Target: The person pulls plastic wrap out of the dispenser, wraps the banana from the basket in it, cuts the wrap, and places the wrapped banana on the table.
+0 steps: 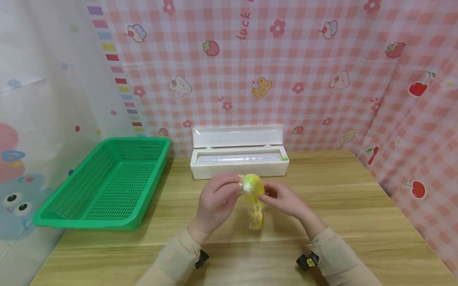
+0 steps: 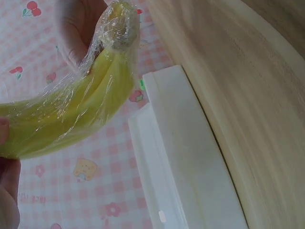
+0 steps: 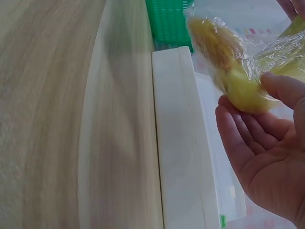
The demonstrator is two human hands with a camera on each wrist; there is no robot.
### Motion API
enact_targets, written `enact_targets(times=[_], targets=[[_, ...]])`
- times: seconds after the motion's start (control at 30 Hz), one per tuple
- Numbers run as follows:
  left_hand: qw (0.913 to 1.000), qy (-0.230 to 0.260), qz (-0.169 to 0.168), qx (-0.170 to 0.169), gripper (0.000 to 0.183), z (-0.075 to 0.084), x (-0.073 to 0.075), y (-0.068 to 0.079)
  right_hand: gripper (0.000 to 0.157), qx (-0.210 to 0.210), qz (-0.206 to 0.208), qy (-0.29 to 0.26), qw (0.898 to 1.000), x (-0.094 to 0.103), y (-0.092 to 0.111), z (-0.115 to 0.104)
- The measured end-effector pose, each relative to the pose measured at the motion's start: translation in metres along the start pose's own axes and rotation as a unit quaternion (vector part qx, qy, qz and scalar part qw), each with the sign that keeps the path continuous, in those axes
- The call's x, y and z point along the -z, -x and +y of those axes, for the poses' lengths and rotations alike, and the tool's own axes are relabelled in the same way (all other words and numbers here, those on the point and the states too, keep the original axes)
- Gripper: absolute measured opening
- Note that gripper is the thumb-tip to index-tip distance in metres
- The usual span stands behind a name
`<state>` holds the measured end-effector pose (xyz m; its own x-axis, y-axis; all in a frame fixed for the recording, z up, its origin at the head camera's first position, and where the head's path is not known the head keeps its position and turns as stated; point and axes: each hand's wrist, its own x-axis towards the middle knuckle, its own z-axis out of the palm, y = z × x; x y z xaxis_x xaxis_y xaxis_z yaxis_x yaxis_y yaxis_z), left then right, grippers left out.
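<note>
A bunch of yellow bananas (image 1: 252,190) in clear plastic wrap is held above the table, its wrapped end (image 1: 255,219) pointing toward me. My left hand (image 1: 218,198) pinches the far end on the left. On the right, my right hand (image 1: 286,200) holds the bunch between thumb and fingers. In the right wrist view, the right thumb presses the crinkled wrap (image 3: 252,59) while the fingers (image 3: 248,131) lie under the fruit. The left wrist view shows the wrap bunched around the stem end (image 2: 118,31); only part of the left hand (image 2: 7,200) shows there.
Behind the hands stands a white cling film box (image 1: 239,171), lid (image 1: 237,137) raised, with a roll (image 1: 237,157) inside and a small green piece (image 1: 284,158) at its right. A green plastic basket (image 1: 137,216) sits at left. Patterned cloth (image 1: 229,67) hangs behind the wooden table (image 1: 358,222).
</note>
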<state>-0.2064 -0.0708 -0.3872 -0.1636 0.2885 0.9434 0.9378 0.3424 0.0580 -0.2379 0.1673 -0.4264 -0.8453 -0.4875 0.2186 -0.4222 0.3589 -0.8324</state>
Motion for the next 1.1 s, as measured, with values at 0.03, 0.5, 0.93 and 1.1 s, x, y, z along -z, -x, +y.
enact_targets(times=[0.03, 0.5, 0.93, 1.1], targets=[[0.9999, 0.002, -0.004, 0.01, 0.023, -0.001, 0.001, 0.0, 0.028, -0.004, 0.009, 0.005, 1.0, 0.001, 0.0, 0.0], [0.9848, -0.104, -0.08, 0.113, 0.042, -0.011, 0.008, 0.007, 0.024, -0.011, 0.108, 0.086, 0.99, 0.008, -0.001, -0.006], [0.9254, -0.176, -0.19, 0.276, 0.037, -0.013, 0.01, 0.011, 0.022, -0.02, 0.148, 0.186, 0.971, 0.005, -0.006, -0.009], [0.9044, -0.154, -0.239, 0.318, 0.034, -0.015, 0.009, 0.013, 0.024, -0.02, 0.14, 0.208, 0.968, 0.003, -0.01, -0.007]])
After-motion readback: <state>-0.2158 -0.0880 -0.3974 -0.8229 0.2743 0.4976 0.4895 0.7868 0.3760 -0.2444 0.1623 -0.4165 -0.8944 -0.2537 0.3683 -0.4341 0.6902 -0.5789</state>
